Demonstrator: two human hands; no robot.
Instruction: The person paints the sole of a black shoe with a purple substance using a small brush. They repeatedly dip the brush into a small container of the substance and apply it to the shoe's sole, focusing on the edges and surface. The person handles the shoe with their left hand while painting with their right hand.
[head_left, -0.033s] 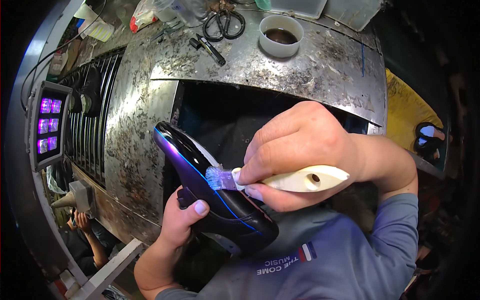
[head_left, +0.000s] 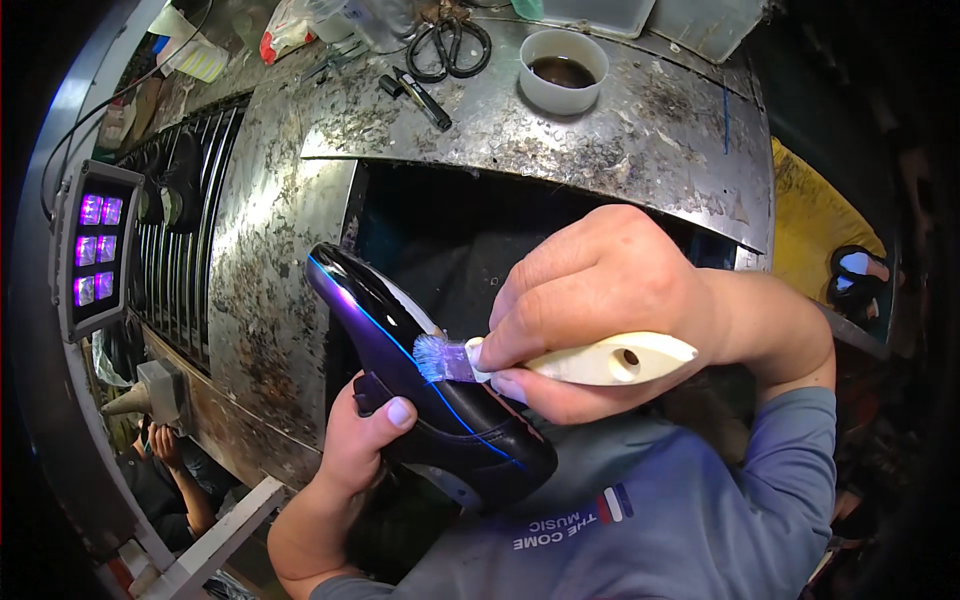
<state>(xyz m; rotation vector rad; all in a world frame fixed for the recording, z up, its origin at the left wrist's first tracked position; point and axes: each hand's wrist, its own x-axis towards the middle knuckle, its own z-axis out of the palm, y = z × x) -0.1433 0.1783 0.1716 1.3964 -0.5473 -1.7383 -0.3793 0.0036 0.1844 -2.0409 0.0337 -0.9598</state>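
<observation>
gripping a glossy black shoe (head_left: 430, 380) from below, my left hand (head_left: 352, 450) held it off the worn metal bench's (head_left: 600, 150) near edge while my right hand (head_left: 610, 300) clenched a cream-handled brush (head_left: 560, 360), bristles touching the upper.

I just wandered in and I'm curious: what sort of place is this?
Probably a shoemaking or shoe-repair workshop. A left hand holds a glossy black shoe while the right hand brushes its edge with a small brush over a stained metal bench bearing scissors.
</observation>
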